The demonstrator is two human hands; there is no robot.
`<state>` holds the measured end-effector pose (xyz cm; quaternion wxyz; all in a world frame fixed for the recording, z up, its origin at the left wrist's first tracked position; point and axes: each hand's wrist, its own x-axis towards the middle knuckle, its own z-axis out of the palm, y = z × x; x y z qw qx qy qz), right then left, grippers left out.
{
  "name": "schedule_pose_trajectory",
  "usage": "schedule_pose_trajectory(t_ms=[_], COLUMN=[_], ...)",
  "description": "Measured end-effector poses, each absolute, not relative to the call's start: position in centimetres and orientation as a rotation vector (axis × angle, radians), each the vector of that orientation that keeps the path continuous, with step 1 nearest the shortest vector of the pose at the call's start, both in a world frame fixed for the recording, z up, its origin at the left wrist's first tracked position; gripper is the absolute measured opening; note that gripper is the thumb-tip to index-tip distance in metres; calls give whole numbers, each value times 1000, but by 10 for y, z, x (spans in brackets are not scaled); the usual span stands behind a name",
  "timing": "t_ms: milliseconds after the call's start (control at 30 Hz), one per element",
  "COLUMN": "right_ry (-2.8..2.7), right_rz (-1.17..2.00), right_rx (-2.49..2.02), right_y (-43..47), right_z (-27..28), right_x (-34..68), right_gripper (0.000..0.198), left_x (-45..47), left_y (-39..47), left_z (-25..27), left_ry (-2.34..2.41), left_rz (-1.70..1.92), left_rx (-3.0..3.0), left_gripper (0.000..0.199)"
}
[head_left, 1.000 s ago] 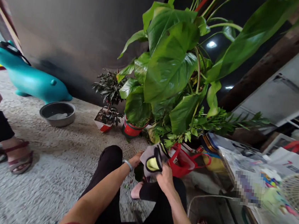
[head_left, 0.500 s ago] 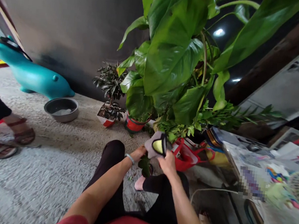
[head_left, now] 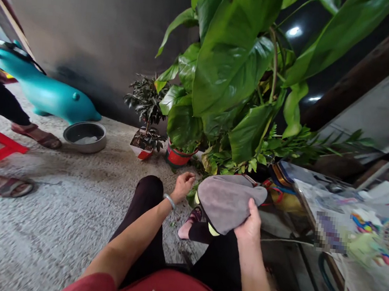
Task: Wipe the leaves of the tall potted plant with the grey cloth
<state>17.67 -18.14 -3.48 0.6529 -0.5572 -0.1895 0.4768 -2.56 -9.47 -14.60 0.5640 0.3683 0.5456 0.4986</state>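
Note:
My right hand (head_left: 251, 221) grips a grey cleaning cloth (head_left: 225, 202) by its near right side, thumb on top. The cloth is spread out and folded over, with a dark edge and patches of yellow-green underside showing. To its left, my left hand (head_left: 183, 186) is apart from the cloth, fingers curled in, and nothing shows in them. A silvery bracelet sits on that wrist. Just behind the left fingers hangs a green leaf (head_left: 192, 194). Beyond both hands stands a big leafy plant (head_left: 231, 75) in a red and green pot (head_left: 177, 156).
A small dark-leaved plant (head_left: 146, 103) stands left of the big one. Farther left are a grey metal bowl (head_left: 85, 141), a teal animal toy (head_left: 58, 99), a red stool (head_left: 6, 146) and another person's sandalled foot (head_left: 37, 136). A cluttered table (head_left: 351, 273) lies right.
The cloth was bunched between both hands; now it is opened out and held farther right by the right hand alone. My left hand has let go of it.

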Motion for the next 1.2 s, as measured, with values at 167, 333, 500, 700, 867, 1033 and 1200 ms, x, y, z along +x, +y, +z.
schedule_pose_trajectory(t_ms=[167, 333, 500, 700, 867, 1033, 1200], right_ry=[-525, -511, -609, -665, -757, -727, -834], right_rz=[1066, 1153, 1229, 1260, 1509, 1689, 1652], right_rx=[-1454, -1371, -1258, -1387, -1229, -1162, -1130], right_y=[-188, -200, -211, -215, -222, -239, -234], right_z=[-42, -35, -24, -24, -19, -33, -46], right_x=[172, 152, 145, 179, 188, 182, 204], right_gripper=[56, 60, 50, 62, 63, 56, 65], left_x=[-44, -26, -6, -21, -21, -15, -16], left_y=[-119, -151, -170, -180, -192, -198, -181], left_z=[-111, -101, -94, -54, -39, -35, -24], left_ry=[855, 581, 593, 674, 676, 696, 594], left_rz=[997, 833, 915, 1045, 1006, 969, 914], left_rx=[829, 749, 473, 587, 714, 709, 798], left_gripper=[55, 74, 57, 51, 53, 51, 45])
